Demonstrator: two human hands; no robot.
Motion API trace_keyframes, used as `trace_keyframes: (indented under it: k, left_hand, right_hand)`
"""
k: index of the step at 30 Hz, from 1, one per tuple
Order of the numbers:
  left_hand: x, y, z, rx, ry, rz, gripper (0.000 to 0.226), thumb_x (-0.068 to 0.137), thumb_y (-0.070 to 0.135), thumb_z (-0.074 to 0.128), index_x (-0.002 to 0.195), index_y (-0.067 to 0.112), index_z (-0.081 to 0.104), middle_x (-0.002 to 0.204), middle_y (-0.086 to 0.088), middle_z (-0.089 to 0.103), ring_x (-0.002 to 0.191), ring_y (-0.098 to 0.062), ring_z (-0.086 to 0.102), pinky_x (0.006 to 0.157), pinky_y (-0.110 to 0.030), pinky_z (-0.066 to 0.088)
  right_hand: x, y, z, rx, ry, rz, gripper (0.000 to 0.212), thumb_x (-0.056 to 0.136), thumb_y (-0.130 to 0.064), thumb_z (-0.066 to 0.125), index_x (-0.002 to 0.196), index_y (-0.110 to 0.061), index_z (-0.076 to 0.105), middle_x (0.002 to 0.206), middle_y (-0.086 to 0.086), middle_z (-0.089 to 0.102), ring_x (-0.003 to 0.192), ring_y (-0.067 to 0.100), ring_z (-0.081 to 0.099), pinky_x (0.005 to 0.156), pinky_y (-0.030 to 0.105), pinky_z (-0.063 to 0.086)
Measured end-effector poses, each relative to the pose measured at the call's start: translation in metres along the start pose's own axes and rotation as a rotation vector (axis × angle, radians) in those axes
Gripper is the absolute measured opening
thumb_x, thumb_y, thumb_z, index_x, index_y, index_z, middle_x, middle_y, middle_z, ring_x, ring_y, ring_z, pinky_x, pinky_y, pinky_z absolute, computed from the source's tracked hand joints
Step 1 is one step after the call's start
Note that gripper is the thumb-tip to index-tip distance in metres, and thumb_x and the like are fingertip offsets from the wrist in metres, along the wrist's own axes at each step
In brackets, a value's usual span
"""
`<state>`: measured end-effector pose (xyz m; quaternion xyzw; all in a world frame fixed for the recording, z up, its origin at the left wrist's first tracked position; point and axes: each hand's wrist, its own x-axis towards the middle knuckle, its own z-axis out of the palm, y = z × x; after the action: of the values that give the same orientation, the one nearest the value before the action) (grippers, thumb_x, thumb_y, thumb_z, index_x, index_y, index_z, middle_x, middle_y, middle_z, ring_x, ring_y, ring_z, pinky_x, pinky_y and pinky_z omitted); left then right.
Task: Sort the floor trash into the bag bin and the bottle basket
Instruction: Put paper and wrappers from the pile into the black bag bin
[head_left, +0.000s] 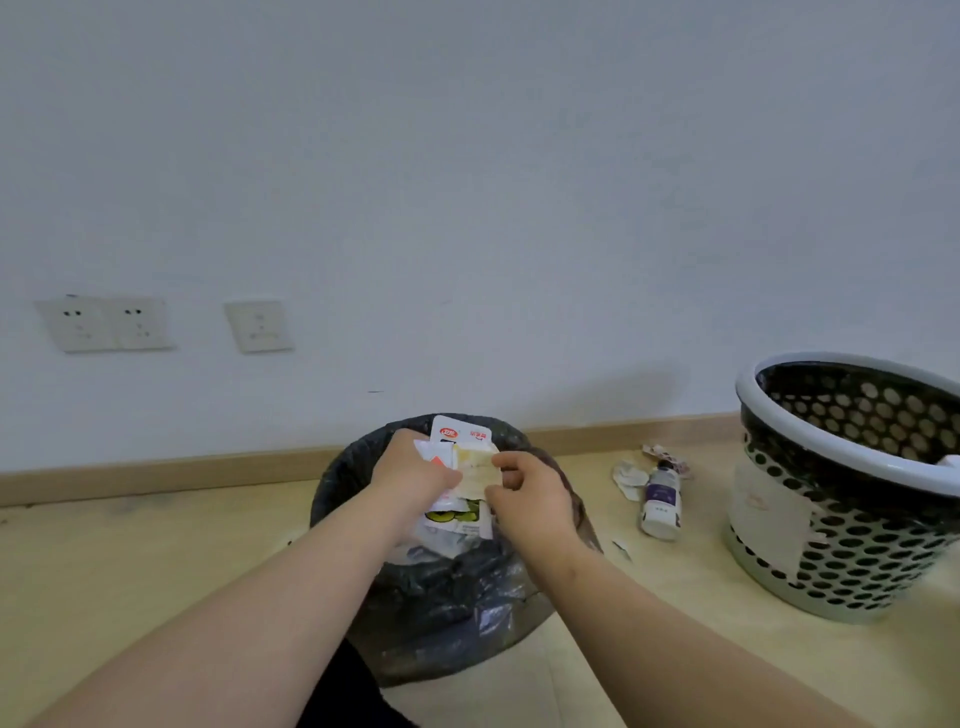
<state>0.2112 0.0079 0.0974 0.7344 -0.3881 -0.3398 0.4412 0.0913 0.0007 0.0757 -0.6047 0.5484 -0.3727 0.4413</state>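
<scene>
Both hands are up over the bin (441, 597) right now, the one lined with a black bag, sitting on the floor (130, 561) close to the wall. The left hand (415, 475) has its fingers wrapped round a messy bunch of wrappers (460, 434): white packets, one with a red logo, another with green and yellow print lower down. The right hand (530, 493) is curled in too, thumb and fingers pinching the edge of a pale yellowish wrapper (475, 467) from the same bunch. The whole lot is held right above the bin's mouth.

Off to the right, a small bottle (661, 499) with a purple label lies on its side on the floor, between the bin and the basket (857, 545). Just behind it are a few crumpled scraps (629, 475), touching it or nearly, hard to say. The basket is the holey black and white kind, standing upright, well apart from the bin. It has a pale sheet stuck on its side and something white poking up inside at the edge of view, can't tell what. A couple of socket plates (104, 323) sit low on the wall over to the left.
</scene>
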Motion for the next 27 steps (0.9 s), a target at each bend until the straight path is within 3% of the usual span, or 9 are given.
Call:
trace_keyframes:
  k: [4, 7, 9, 11, 14, 17, 20, 23, 27]
  left_hand:
    - [0.021, -0.015, -0.008, -0.057, 0.031, -0.022, 0.046, 0.09, 0.003, 0.054, 0.131, 0.015, 0.037, 0.103, -0.004, 0.054, 0.085, -0.022, 0.058, 0.07, -0.034, 0.051]
    - [0.035, -0.021, -0.012, -0.185, -0.002, -0.106, 0.033, 0.091, -0.004, 0.045, 0.121, 0.009, 0.042, 0.117, -0.017, 0.057, 0.088, -0.027, 0.059, 0.068, -0.037, 0.053]
    - [0.043, -0.029, -0.016, 0.08, 0.007, -0.006, 0.043, 0.092, -0.002, 0.046, 0.131, 0.012, 0.035, 0.125, -0.013, 0.05, 0.089, -0.022, 0.055, 0.066, -0.027, 0.047]
    - [0.045, -0.037, -0.019, 0.449, -0.07, 0.141, 0.045, 0.091, 0.003, 0.048, 0.133, 0.016, 0.035, 0.139, -0.009, 0.033, 0.106, -0.022, 0.05, 0.082, -0.026, 0.044]
    - [0.049, -0.049, -0.019, 0.883, -0.217, 0.232, 0.021, 0.089, 0.019, 0.053, 0.109, 0.021, 0.047, 0.137, -0.004, 0.027, 0.117, -0.023, 0.04, 0.099, -0.033, 0.041]
    - [0.055, -0.056, -0.018, 0.967, -0.382, 0.165, 0.037, 0.091, 0.031, 0.051, 0.126, 0.022, 0.044, 0.14, -0.005, 0.03, 0.125, -0.023, 0.038, 0.106, -0.037, 0.037]
    - [0.062, -0.066, -0.01, 1.067, -0.454, 0.173, 0.058, 0.093, 0.037, 0.045, 0.147, 0.026, 0.024, 0.153, -0.003, 0.019, 0.141, -0.023, 0.021, 0.114, -0.041, 0.028]
    - [0.07, -0.078, -0.002, 1.202, -0.47, 0.186, 0.06, 0.096, 0.042, 0.038, 0.15, 0.029, 0.014, 0.158, 0.0, 0.011, 0.146, -0.023, 0.009, 0.116, -0.048, 0.02]
    - [0.076, -0.085, 0.011, 1.184, -0.498, 0.097, 0.055, 0.097, 0.039, 0.035, 0.148, 0.023, 0.019, 0.156, -0.004, 0.015, 0.144, -0.027, 0.015, 0.114, -0.049, 0.021]
  right_hand:
    - [0.018, 0.0, 0.019, -0.11, -0.009, -0.022, 0.039, 0.093, -0.003, 0.045, 0.129, -0.016, 0.052, 0.105, -0.002, 0.055, 0.067, 0.001, 0.047, 0.048, 0.008, 0.035]
    - [0.032, -0.001, 0.026, -0.283, 0.002, -0.071, 0.038, 0.093, -0.004, 0.041, 0.129, -0.011, 0.052, 0.123, 0.007, 0.057, 0.079, 0.01, 0.052, 0.064, 0.014, 0.041]
    - [0.041, 0.0, 0.028, -0.464, -0.075, -0.116, 0.033, 0.092, -0.006, 0.04, 0.122, -0.006, 0.055, 0.121, 0.012, 0.056, 0.091, 0.021, 0.054, 0.074, 0.028, 0.046]
    - [0.048, 0.003, 0.031, -0.72, -0.176, -0.174, 0.031, 0.092, -0.012, 0.041, 0.119, -0.006, 0.054, 0.125, 0.011, 0.051, 0.108, 0.028, 0.05, 0.087, 0.036, 0.045]
    - [0.053, 0.005, 0.035, -0.968, -0.352, -0.18, 0.037, 0.095, -0.02, 0.039, 0.13, -0.012, 0.046, 0.131, 0.009, 0.047, 0.12, 0.029, 0.043, 0.096, 0.04, 0.038]
    - [0.058, 0.009, 0.042, -1.108, -0.498, -0.129, 0.032, 0.097, -0.02, 0.036, 0.126, -0.014, 0.046, 0.126, 0.01, 0.055, 0.116, 0.028, 0.049, 0.096, 0.039, 0.036]
    - [0.063, 0.012, 0.045, -1.182, -0.542, -0.133, 0.032, 0.097, -0.019, 0.035, 0.127, -0.013, 0.045, 0.127, 0.009, 0.055, 0.117, 0.027, 0.051, 0.096, 0.039, 0.036]
    - [0.068, 0.015, 0.049, -1.257, -0.579, -0.141, 0.032, 0.097, -0.02, 0.036, 0.126, -0.014, 0.048, 0.128, 0.008, 0.055, 0.117, 0.026, 0.051, 0.094, 0.038, 0.037]
    - [0.073, 0.022, 0.054, -1.279, -0.614, -0.126, 0.03, 0.096, -0.023, 0.04, 0.122, -0.014, 0.052, 0.125, 0.007, 0.057, 0.113, 0.025, 0.054, 0.091, 0.037, 0.042]
